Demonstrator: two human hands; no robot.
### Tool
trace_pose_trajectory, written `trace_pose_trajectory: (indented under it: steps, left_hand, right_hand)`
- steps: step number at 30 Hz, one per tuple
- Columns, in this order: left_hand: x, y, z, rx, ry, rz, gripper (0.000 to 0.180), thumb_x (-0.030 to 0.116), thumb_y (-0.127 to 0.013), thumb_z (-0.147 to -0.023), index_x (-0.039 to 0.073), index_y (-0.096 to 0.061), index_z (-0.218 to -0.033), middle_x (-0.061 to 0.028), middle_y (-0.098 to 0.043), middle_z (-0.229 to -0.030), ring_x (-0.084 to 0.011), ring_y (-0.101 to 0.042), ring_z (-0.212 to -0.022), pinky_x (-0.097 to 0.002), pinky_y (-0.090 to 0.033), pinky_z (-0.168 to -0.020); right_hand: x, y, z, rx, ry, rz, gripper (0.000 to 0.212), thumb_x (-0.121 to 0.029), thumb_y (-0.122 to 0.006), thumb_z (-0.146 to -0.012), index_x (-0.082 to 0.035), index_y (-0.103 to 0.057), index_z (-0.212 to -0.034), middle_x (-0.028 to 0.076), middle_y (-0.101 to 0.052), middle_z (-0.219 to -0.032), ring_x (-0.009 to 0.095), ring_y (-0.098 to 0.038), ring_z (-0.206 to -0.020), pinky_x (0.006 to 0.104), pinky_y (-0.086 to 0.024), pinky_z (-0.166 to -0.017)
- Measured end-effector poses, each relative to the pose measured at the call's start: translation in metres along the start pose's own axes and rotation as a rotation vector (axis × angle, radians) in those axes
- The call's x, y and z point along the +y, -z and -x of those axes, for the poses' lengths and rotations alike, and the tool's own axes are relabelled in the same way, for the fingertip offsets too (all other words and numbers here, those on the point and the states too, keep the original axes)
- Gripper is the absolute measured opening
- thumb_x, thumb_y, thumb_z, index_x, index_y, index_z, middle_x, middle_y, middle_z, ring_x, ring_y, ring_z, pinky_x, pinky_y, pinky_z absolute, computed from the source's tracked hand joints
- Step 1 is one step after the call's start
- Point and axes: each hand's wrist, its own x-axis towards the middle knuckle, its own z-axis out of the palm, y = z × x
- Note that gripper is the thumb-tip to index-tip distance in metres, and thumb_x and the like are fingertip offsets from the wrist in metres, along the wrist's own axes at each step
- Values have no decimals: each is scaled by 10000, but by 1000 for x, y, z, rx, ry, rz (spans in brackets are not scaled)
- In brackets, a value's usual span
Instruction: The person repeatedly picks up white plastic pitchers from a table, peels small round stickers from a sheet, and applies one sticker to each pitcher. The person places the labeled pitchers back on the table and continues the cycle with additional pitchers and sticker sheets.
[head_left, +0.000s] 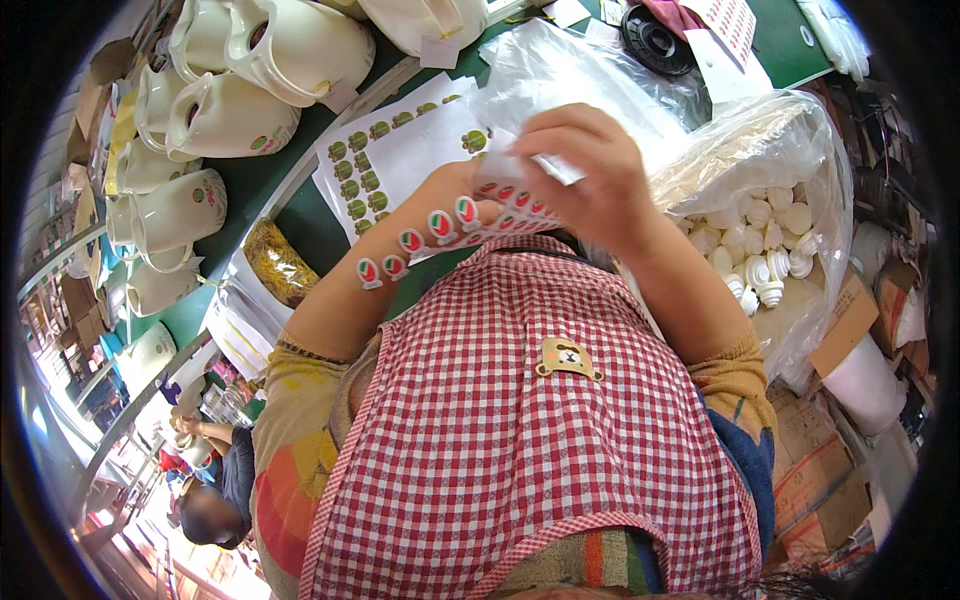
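Observation:
A sheet of small red-and-green stickers (512,198) is held up in front of my apron, its surface curled. My left hand (462,180), partly covered by the sheet, grips its left side. Bent over the sheet's upper right part, my right hand (590,165) has its fingers closed on the sheet beside a white paper edge; its fingertips are slightly blurred. Several loose stickers (440,226) of the same kind are stuck in a row along my left forearm. Under my hands, sheets with round green stickers (360,175) lie on the green table.
Cream ceramic jugs (265,50) crowd the table's left side. A clear plastic bag (800,140) full of white plugs (765,240) is at my right. Plastic film (560,75) and a black round lid (657,42) lie farther back. Another person (225,490) works at far left.

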Motion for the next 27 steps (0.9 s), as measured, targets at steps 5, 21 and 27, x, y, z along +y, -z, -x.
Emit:
trace_pose_trajectory:
  steps: [5,21,27]
  left_hand:
    - [-1,-4,-10,-41,-95,-236,462,101,-648,-693,-64,-546,-1112,-161,-636,-998,-215,-618,-874,-301,-493,-793]
    - [-1,24,22,189,-52,176,481,142,-724,-676,-36,-563,-1092,-147,-653,-954,-220,-645,-837,-362,-528,-756]
    - [0,25,21,147,-28,200,492,97,-747,-646,-31,-567,-1085,-156,-651,-978,-230,-646,-855,-380,-522,-789]
  right_hand:
    - [-18,-28,-24,-377,283,158,96,-106,-623,-739,-81,-655,-826,38,-619,-892,218,-566,-896,340,-436,-812]
    - [32,23,48,-328,-392,-177,216,-154,-648,-752,-47,-627,-938,94,-624,-958,229,-604,-839,325,-492,-731]
    - [41,17,67,-323,-576,-408,187,-123,-627,-744,-33,-650,-906,79,-640,-848,169,-607,-765,295,-490,-650]
